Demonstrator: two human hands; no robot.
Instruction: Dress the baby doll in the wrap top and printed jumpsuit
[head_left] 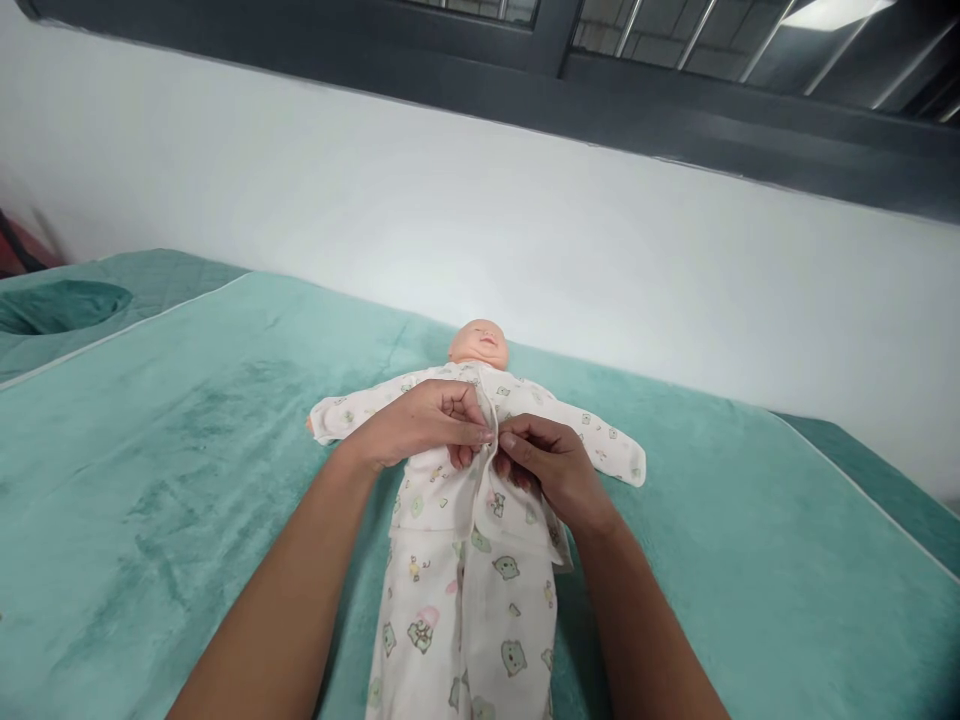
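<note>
A baby doll [480, 345] lies on its back, its head toward the wall and both arms spread wide. It wears a white baby jacket [431, 500] printed with small animals, over matching trousers [510, 610]. At the middle of the chest, my left hand [442, 425] pinches one front edge of the jacket between thumb and fingers. Just across from it, my right hand [544, 460] is closed on the other front edge. My fingertips nearly meet at the front opening. Whatever fastener sits between them is too small to make out.
A teal plush cover [225, 450] with pale piping spreads under the doll. Behind it rises a white wall [375, 220] with a dark window frame [480, 50] and bars above. A round hollow [64, 305] shows in the padded surface at the far left.
</note>
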